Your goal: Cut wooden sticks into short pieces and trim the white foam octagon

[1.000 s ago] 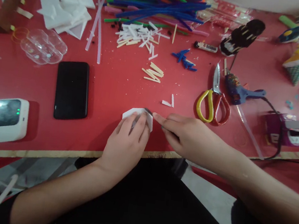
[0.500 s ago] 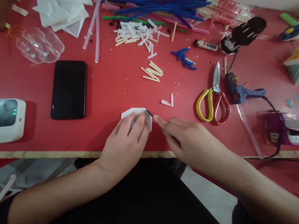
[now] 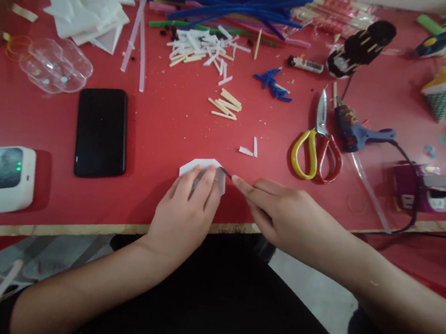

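Near the table's front edge, a small many-sided piece of white paper [image 3: 201,163] lies on the red surface. My left hand [image 3: 187,206] presses it down, with its fingers stretched out flat over it. A grey patch shows between those fingers; what it is I cannot make out. My right hand [image 3: 279,207] is closed in a pinch around a thin dark pointed tool [image 3: 226,172], perhaps a craft blade. The tool's tip rests at the paper's upper right edge, close to my left fingertips; its other end is hidden in my right hand. Just beyond lie two small white strips [image 3: 246,151].
Scissors [image 3: 318,146] and a glue gun [image 3: 359,131] with its cord lie to the right. On the left are a black phone-like slab [image 3: 102,133] and a white device [image 3: 5,179]. Short sticks [image 3: 225,104], blue pieces [image 3: 274,83], white strips and pipe cleaners [image 3: 228,0] lie farther back.
The tool's tip has shifted slightly right along the paper's edge, with my right hand moving a little. My left hand stays on the paper. The whole view has shifted slightly.
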Demonstrator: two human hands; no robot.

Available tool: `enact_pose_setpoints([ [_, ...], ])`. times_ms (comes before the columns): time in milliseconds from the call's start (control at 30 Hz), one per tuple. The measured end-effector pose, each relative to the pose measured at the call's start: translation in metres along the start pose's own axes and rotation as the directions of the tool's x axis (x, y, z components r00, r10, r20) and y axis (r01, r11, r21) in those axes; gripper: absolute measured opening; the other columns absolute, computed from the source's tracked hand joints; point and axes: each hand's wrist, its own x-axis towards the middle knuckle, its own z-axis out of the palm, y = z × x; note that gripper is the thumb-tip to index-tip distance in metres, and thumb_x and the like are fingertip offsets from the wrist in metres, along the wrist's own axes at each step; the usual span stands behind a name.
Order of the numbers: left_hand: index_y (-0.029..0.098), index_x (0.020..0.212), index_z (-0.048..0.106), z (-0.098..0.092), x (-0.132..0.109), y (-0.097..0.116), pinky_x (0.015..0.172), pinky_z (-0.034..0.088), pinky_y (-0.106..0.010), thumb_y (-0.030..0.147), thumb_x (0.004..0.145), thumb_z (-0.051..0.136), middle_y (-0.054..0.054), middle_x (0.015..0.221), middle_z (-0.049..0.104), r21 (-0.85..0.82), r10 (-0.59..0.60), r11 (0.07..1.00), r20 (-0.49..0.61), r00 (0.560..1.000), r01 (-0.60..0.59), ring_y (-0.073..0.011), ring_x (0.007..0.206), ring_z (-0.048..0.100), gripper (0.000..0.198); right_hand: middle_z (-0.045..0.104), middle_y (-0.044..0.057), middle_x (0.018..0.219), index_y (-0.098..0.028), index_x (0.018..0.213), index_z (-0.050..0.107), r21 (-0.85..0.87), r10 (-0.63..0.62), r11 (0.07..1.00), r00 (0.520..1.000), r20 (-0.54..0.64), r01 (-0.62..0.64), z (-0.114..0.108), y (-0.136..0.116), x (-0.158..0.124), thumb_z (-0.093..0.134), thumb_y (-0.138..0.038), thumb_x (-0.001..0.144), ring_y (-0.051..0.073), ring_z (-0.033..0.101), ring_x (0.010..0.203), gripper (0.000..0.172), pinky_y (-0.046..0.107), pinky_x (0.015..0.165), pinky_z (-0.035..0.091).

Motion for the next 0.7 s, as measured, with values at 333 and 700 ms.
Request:
enact_pose_setpoints([
  [333,0.011,0.127,0.059,-0.004,0.001,-0.012,0.09,0.055,-0.047,0.027,0.096,0.06,-0.016,0.135,0.066,-0.208,-0.064,0.975,0.063,0.996,0.076,-0.033,0.112,0.063,0.035,0.069,0.006,0.095,-0.018,0.148,0.051,0.146,0.057,0.987,0.998,0.025,-0.06,0.007,0.012,-0.027,0.045,-0.015,0.098,0.016,0.065,0.078,0.05,0.028,0.071,0.051],
  [700,0.02,0.145,0.022,0.006,-0.018,-0.056,0.112,0.04,-0.058,0.06,0.073,0.081,-0.026,0.15,0.043,-0.615,-0.23,0.769,-0.009,0.973,0.176,-0.0372,0.14,0.044,0.102,0.069,0.007,0.097,-0.019,0.146,0.053,0.257,0.101,0.963,0.99,-0.093,-0.075,0.013,0.019,-0.029,0.046,-0.02,0.099,0.017,0.068,0.083,0.048,0.032,0.076,0.054],
])
